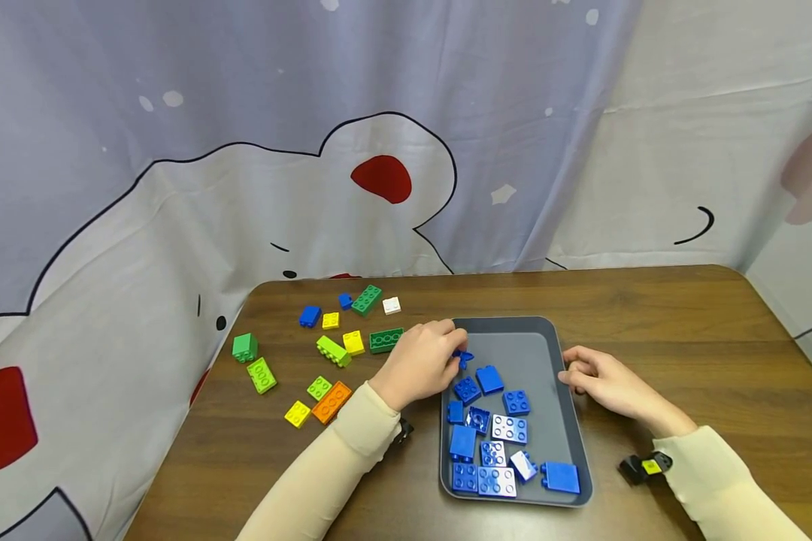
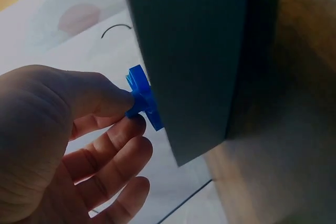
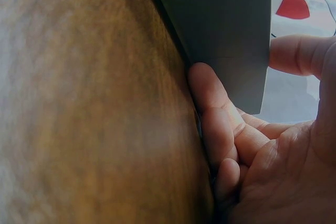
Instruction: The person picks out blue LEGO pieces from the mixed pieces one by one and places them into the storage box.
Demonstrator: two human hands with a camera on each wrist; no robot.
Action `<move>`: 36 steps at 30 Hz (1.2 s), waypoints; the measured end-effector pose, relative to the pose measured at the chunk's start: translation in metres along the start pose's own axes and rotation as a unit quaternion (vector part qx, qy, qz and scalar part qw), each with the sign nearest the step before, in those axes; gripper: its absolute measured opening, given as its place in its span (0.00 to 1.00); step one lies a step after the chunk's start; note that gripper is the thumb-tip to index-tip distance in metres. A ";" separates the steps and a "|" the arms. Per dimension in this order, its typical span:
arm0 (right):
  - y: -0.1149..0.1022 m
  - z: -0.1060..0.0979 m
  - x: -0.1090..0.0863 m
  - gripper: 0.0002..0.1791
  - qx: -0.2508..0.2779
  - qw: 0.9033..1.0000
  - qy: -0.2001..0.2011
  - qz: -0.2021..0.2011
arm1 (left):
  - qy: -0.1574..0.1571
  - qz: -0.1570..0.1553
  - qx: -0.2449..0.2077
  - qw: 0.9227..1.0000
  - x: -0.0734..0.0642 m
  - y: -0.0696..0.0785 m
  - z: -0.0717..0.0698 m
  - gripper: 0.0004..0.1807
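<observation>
My left hand (image 1: 419, 361) reaches over the left rim of a grey tray (image 1: 541, 353). Its thumb and fingertips pinch a small blue toy piece with flat arms (image 2: 139, 98), close to the tray's wall in the left wrist view. Below this hand, several blue building bricks (image 1: 490, 379) lie in the tray, some upright and some on their sides. At the tray's right side, my right hand (image 1: 602, 383) grips the edge. Its thumb (image 3: 296, 55) is at the rim, and its curled fingers (image 3: 215, 103) lie against the outer wall by the table.
Left of the tray, loose bricks lie scattered on the wooden table (image 1: 677, 323): green (image 1: 245, 347), yellow (image 1: 298, 414), orange (image 1: 331, 403), white (image 1: 391, 306) and blue (image 1: 310, 316). A patterned curtain (image 1: 501, 135) hangs behind the table's far edge.
</observation>
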State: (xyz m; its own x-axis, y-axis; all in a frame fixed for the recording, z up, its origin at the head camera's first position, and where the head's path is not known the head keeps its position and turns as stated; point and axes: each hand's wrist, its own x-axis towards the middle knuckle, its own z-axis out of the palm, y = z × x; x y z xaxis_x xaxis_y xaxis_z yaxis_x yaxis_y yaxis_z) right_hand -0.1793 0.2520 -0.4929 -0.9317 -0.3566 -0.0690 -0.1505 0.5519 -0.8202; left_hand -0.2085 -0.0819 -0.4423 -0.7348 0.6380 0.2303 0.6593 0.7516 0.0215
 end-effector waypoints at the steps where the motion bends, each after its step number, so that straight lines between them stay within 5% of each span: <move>1: 0.000 0.000 0.000 0.21 -0.001 1.000 0.000 -0.002 | -0.004 0.000 0.001 1.000 0.000 0.001 0.001 0.07; 11: -0.002 0.000 0.000 0.22 0.005 1.000 -0.001 -0.003 | -0.002 -0.019 -0.007 1.000 -0.006 -0.003 0.003 0.34; 16: -0.001 0.000 0.000 0.21 -0.001 1.000 0.000 -0.002 | 0.009 -0.031 -0.009 0.999 -0.010 -0.017 0.002 0.37; 25: -0.001 0.000 0.000 0.22 0.008 1.000 0.001 -0.009 | -0.005 -0.072 -0.007 0.997 -0.018 -0.059 0.001 0.36; 36: -0.001 0.000 0.000 0.22 -0.002 1.000 0.003 -0.010 | -0.066 -0.159 0.012 0.985 -0.028 -0.119 -0.004 0.37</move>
State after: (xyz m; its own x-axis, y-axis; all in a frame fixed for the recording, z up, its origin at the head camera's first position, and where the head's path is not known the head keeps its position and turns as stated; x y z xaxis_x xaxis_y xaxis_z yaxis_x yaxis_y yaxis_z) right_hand -0.1789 0.2511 -0.4920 -0.9302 -0.3638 -0.0487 -0.1715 0.5481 -0.8186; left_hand -0.2657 -0.1901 -0.4470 -0.9188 0.3849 0.0873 0.3899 0.9195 0.0493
